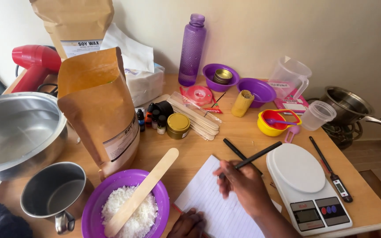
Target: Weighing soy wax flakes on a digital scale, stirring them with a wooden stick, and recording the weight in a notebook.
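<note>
Under the right hand (243,183), fingers pinched shut on a black pen (254,157), tip over a lined notepad (212,200). Pen looks light, stiff, slim; best gripped low near the tip. Left hand (189,224) rests flat, fingers loose, pinning the thin, floppy paper's near edge.

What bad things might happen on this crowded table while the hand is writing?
The wooden stick leans over the rim of the purple bowl of white flakes; the left hand close by might knock it out. The right hand writes with a black pen beside the white scale, so an elbow may nudge it toward the table's edge.
</note>
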